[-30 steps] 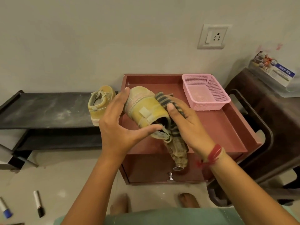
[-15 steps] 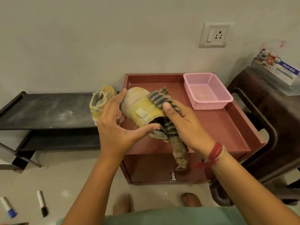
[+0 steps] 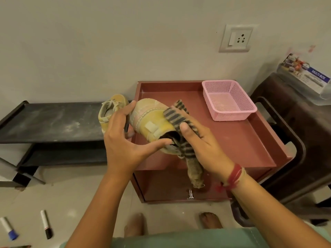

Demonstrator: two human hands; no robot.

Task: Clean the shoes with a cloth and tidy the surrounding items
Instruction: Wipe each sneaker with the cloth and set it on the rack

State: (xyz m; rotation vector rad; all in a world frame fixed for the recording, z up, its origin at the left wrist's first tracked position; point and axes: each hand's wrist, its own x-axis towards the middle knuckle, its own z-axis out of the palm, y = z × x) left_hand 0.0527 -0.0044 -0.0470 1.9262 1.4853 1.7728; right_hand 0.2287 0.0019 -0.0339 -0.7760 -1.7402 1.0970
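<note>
Holding shoe (image 3: 152,120), seemingly above red cabinet (image 3: 232,140).

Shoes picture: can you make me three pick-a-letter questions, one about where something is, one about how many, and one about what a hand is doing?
1. Where is the pink basket?
A. on the floor
B. on the red cabinet
C. on the black shelf

2. How many yellow shoes show?
A. one
B. two
C. three

3. What is the right hand doing?
A. hanging empty
B. holding a marker
C. holding the striped cloth against a shoe

Answers:
1 B: it sits in the cabinet top's back right corner.
2 B: one is in the left hand, the second shoe is behind it.
3 C: its thumb presses the cloth on the held shoe.
</note>
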